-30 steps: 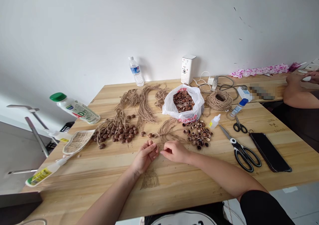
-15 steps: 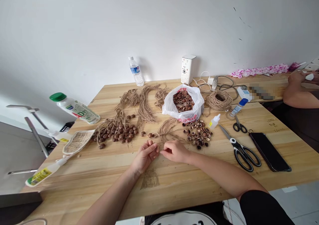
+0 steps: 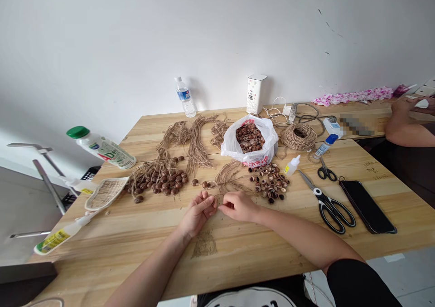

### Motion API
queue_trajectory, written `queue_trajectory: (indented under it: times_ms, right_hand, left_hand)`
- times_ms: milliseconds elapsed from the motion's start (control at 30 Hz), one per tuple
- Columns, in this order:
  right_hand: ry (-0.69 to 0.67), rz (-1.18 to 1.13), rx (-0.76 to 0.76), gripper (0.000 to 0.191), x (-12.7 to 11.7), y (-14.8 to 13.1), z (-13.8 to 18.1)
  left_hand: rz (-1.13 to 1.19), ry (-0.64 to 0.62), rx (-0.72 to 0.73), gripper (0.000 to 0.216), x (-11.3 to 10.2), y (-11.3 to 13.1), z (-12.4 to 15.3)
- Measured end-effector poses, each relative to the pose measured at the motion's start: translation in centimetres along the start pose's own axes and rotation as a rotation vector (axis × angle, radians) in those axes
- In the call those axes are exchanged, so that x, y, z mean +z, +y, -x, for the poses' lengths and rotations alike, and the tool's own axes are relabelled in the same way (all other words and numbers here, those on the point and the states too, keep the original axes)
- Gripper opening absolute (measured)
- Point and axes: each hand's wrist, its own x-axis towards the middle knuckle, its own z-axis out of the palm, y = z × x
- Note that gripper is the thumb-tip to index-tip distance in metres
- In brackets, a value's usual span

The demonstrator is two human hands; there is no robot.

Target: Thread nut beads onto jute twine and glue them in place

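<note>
At the desk (image 3: 142, 227), my left hand (image 3: 201, 209) and right hand (image 3: 240, 206) pinch closed, on what I cannot tell; the twine bundle (image 3: 225, 176) lies at 12 o'clock, nearer my right, strands fanning toward three.

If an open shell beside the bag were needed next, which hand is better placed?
Likely the right hand: it lies nearer the open shells, with the left hand farther away.
</note>
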Motion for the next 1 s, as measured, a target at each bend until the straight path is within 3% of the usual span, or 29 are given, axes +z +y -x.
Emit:
queue_trajectory:
  times_ms: [400, 633, 833, 1000]
  right_hand:
    - [0.001, -0.014, 0.002, 0.019, 0.1, 0.1, 0.0]
    - [-0.005, -0.009, 0.008, 0.019, 0.1, 0.1, 0.0]
    - [-0.02, -0.011, 0.011, 0.018, -0.1, 0.0, 0.0]
    - [-0.017, -0.017, 0.004, 0.019, 0.0, 0.1, 0.1]
  left_hand:
    - [0.008, -0.036, 0.028, 0.03, -0.2, -0.1, 0.0]
    - [-0.029, 0.025, 0.052, 0.032, -0.4, -0.2, -0.1]
    - [-0.327, 0.157, 0.215, 0.03, -1.3, 0.1, -0.6]
    - [-0.7, 0.347, 0.413, 0.027, -2.9, 1.2, -0.9]
